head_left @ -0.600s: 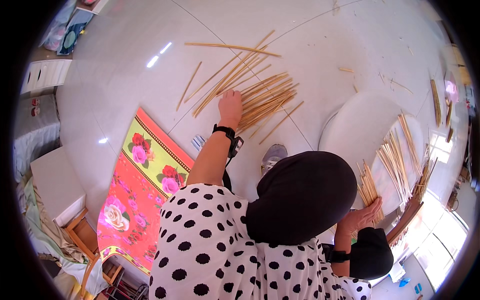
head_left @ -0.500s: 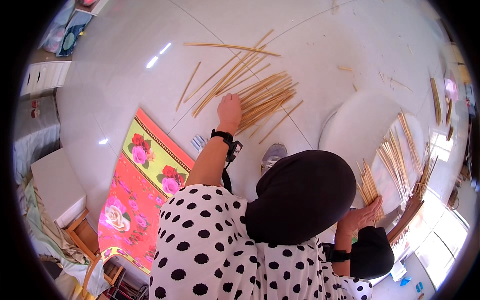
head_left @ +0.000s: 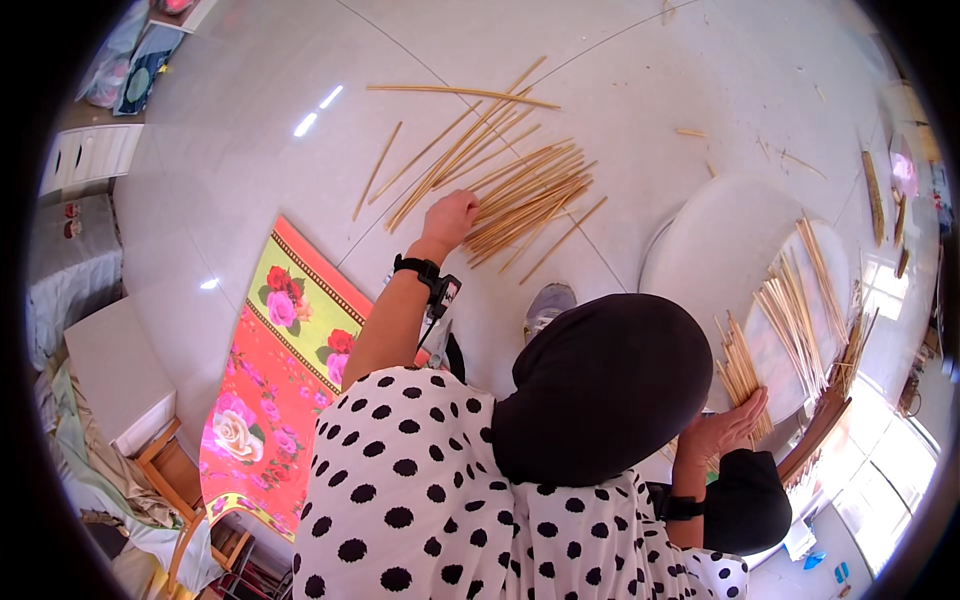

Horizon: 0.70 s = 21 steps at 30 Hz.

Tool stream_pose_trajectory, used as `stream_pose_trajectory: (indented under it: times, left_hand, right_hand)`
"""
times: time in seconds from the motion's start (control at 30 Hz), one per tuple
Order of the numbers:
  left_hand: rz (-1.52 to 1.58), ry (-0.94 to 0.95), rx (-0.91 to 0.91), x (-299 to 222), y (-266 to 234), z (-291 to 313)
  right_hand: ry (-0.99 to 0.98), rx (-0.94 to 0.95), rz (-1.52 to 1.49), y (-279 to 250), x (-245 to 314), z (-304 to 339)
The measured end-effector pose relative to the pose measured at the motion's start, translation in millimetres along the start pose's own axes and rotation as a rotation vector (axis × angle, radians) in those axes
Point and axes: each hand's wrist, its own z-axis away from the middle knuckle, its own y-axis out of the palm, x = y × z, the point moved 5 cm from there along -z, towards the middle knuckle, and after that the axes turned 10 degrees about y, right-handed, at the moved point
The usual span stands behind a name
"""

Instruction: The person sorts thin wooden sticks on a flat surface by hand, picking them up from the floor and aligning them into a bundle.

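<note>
A loose pile of thin tan sticks (head_left: 535,200), like bamboo or reed, lies on the pale tiled floor. At the pile's left edge is my left hand (head_left: 450,218), its fingers curled in against the stick ends; whatever they grip is hidden. My right hand (head_left: 722,425) is off to the right, fingers stretched flat against the lower end of a small stick bundle (head_left: 737,365). Beyond that bundle, another group of sticks (head_left: 790,315) rests on a white rounded surface (head_left: 690,240). My black-clad knee hides part of the floor between my hands.
Longer sticks (head_left: 465,150) lie scattered beyond the pile, one crosswise. A red and yellow floral mat (head_left: 270,400) spreads at left, near a wooden chair (head_left: 170,465). My grey shoe (head_left: 549,303) stands just below the pile. Short broken pieces (head_left: 690,132) dot the floor at upper right.
My left hand has drawn slightly left and turned, its fingers now curled at the pile's edge. My right hand and its bundle have barely moved.
</note>
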Motion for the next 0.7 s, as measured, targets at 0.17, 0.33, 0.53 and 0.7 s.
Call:
stream_pose_trajectory:
  times: [0.17, 0.33, 0.53, 0.7]
  left_hand:
    - [0.013, -0.138, -0.087, 1, -4, -9]
    - [-0.155, -0.086, -0.019, -4, 9, -21]
    - [-0.337, -0.023, 0.11, -15, 26, -30]
    - [-0.502, 0.012, 0.202, -29, 25, -36]
  right_hand:
    - [0.004, -0.004, 0.008, -1, 0, 0]
    - [0.001, -0.01, 0.017, 1, -2, 0]
    - [0.003, -0.002, 0.031, 1, -2, -1]
    - [-0.001, 0.01, 0.014, 1, -3, 0]
